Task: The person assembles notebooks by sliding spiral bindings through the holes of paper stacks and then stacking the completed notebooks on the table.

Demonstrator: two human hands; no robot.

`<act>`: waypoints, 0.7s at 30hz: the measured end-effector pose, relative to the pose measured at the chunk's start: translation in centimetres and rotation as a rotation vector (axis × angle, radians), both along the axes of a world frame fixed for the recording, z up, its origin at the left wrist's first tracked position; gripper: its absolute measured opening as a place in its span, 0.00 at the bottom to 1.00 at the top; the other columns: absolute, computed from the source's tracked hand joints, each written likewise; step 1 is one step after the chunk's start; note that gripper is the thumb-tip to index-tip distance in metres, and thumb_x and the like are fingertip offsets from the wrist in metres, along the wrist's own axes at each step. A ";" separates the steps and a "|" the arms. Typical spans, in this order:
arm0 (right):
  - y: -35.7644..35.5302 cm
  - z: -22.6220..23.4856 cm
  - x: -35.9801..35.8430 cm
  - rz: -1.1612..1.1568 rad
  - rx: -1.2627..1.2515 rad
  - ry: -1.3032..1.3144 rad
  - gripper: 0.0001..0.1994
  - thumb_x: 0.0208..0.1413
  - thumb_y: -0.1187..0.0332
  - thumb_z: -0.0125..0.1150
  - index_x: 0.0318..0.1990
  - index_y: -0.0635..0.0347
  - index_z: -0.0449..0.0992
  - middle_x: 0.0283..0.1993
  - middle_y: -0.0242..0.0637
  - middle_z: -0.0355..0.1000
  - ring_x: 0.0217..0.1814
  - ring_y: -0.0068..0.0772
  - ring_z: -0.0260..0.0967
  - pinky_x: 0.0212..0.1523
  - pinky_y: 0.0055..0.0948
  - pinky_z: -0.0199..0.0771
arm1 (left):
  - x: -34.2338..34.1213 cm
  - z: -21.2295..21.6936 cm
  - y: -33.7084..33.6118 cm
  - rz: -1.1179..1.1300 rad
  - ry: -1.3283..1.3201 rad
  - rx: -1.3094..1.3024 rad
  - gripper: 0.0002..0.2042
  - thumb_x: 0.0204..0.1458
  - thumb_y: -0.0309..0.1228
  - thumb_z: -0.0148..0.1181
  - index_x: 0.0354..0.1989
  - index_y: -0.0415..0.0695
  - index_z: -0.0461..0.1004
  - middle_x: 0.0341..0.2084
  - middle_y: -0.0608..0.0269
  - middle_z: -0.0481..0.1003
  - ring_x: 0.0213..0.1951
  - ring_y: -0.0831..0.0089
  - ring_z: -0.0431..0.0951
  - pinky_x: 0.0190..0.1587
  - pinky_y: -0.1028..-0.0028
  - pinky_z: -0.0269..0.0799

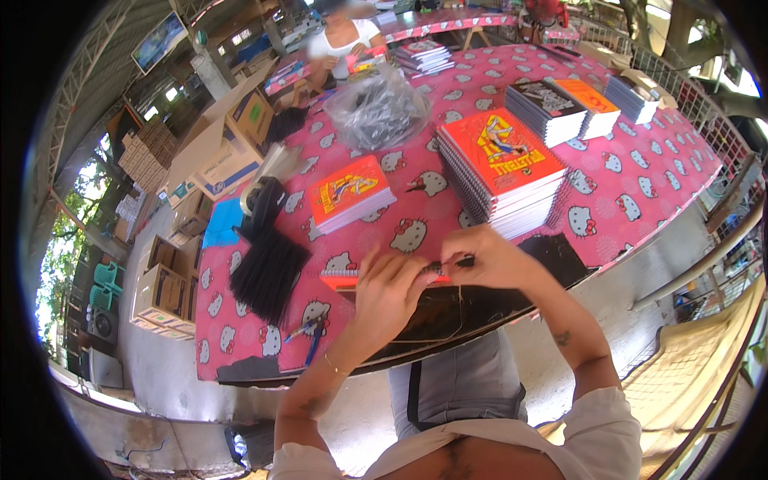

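An orange-covered notebook [339, 278] is held spine-up at the table's near edge, its row of punched holes along the top. My left hand [388, 288] is closed over its middle, fingers across the spine. At the right end of the spine my right hand [486, 254] pinches a dark piece that looks like binding coil; the fingers partly hide it. To the left lies a bundle of black plastic coils [268, 276], with blue-handled pliers [314, 334] nearer to me. Ahead are a short stack of orange-covered books [350, 194] and a tall stack of orange spiral notebooks [504, 160].
Stacks of black-covered notebooks [546, 108] stand at the far right. A clear plastic bag of dark coils [378, 110] lies mid-table, left of the tall stack. A tape dispenser [266, 202] and open cardboard box [228, 152] are at left. Another person [346, 40] works across the table.
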State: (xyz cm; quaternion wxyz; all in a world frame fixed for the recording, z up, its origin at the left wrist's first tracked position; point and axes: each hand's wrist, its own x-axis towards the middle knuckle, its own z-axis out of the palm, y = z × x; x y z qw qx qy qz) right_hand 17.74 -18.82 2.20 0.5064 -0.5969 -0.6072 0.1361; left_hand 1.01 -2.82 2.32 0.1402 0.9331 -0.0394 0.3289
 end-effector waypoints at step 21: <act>-11.4 -2.1 14.7 -0.664 -0.032 0.168 0.29 0.65 0.65 0.66 0.69 0.71 0.66 0.58 0.34 0.74 0.56 0.21 0.69 0.58 0.27 0.73 | 19.2 2.2 4.6 -0.561 0.130 -0.195 0.20 0.53 0.16 0.57 0.55 0.43 0.80 0.59 0.53 0.77 0.69 0.56 0.69 0.70 0.61 0.65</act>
